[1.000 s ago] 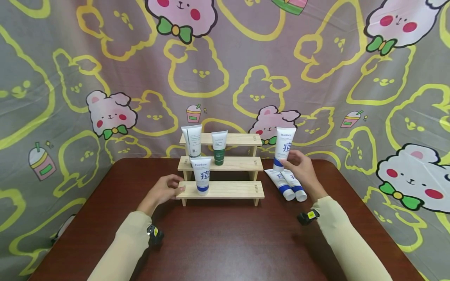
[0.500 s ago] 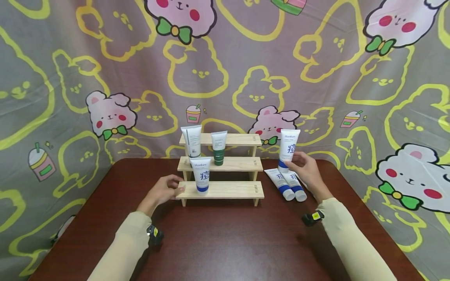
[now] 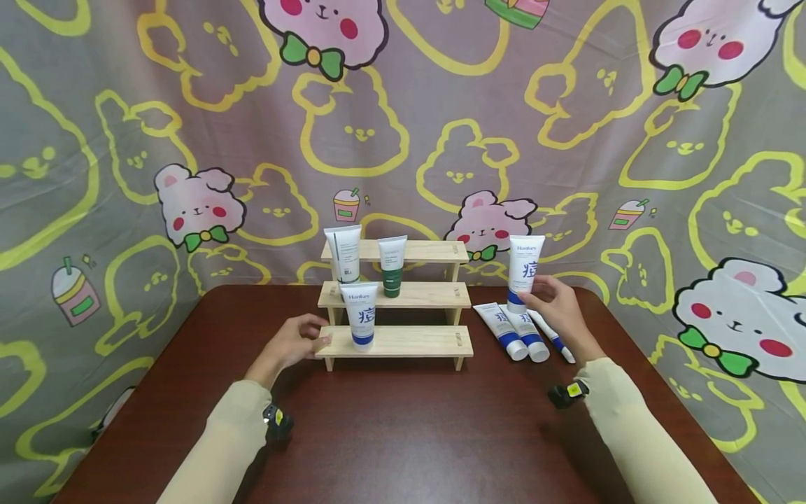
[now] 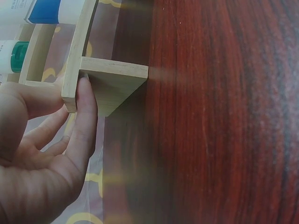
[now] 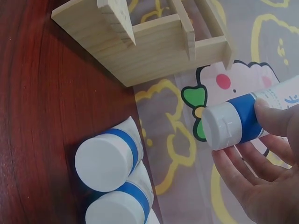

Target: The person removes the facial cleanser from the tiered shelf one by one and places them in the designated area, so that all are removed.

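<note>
My right hand (image 3: 560, 311) pinches a white squeeze tube (image 3: 525, 259) with a blue band near its cap. It stands upright in my fingers, cap down, above several similar tubes lying on the table, such as the leftmost lying tube (image 3: 502, 329). In the right wrist view, the thumb and fingers hold the tube (image 5: 247, 119) near the cap. My left hand (image 3: 292, 346) grips the left end of the lowest board of a three-step wooden rack (image 3: 422, 341). In the left wrist view, the board end (image 4: 70, 91) sits between its digits.
On the bottom step stands a white-and-blue tube (image 3: 362, 315). A white-and-green tube (image 3: 392, 266) and a taller white tube (image 3: 345, 255) stand on the middle step. The dark red-brown table (image 3: 403, 427) meets a patterned cloth (image 3: 252, 140) behind.
My right hand has moved right and slightly down with the tube, uncovering another lying tube at the right. The left hand and the rack have stayed put.
</note>
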Motion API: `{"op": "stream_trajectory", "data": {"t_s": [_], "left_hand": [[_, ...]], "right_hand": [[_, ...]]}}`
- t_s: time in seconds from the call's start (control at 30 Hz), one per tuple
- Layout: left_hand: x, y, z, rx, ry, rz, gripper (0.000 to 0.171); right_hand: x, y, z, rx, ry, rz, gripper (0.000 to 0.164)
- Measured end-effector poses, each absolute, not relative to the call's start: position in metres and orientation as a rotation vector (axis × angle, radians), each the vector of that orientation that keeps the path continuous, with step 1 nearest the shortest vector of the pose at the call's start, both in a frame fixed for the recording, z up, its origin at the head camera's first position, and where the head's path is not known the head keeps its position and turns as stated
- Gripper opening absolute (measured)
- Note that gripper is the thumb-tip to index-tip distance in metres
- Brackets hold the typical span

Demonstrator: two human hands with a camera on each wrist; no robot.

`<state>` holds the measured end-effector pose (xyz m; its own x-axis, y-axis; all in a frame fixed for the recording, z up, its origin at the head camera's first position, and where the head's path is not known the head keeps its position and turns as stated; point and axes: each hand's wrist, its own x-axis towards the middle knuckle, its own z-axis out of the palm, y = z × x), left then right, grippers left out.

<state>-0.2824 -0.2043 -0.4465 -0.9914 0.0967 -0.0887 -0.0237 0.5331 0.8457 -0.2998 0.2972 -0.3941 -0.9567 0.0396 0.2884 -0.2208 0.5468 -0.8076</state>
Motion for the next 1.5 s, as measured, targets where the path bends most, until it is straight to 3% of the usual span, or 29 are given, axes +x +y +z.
{"op": "stream_trajectory", "data": {"t_s": [1.5], "left_hand": [[-0.285,-0.205,-0.449,0.031,2.632,1.467,0.041]], "right_hand": [[-0.292,0.357,-0.407,0.006,-2.561,1.202,0.054]]}}
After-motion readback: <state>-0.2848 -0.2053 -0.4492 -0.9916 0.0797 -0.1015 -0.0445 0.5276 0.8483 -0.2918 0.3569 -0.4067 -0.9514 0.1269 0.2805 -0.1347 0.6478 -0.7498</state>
